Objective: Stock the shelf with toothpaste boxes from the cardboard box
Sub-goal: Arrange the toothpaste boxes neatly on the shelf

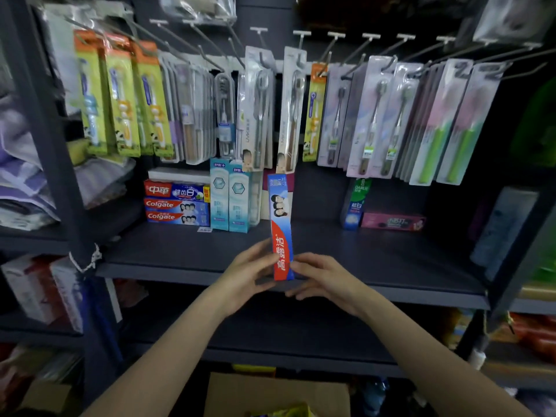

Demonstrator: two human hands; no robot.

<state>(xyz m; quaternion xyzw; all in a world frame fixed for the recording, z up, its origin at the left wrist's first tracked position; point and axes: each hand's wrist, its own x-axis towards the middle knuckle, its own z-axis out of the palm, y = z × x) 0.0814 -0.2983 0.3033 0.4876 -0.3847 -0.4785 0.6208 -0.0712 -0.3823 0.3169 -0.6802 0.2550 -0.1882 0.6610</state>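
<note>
Dark metal shelf (186,251) under hanging toothbrush packs (258,109)

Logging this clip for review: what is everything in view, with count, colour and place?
Held toothpaste box: one, red and blue, upright over the shelf's front edge.
Stacked toothpaste boxes: three showing printed fronts, red and blue, back left of shelf, with a white box on top.
Upright boxes: two, pale teal, beside the stack.
Green and blue box: one, upright, back right.
Pink box: one, lying flat, back right.
Toothbrush packs: many, mixed colours, hanging on hooks above.
Shelf: dark grey.
Cardboard box: one, brown, bottom centre.
Left hand: holds the held box's lower end.
Right hand: touches the same end.
</note>
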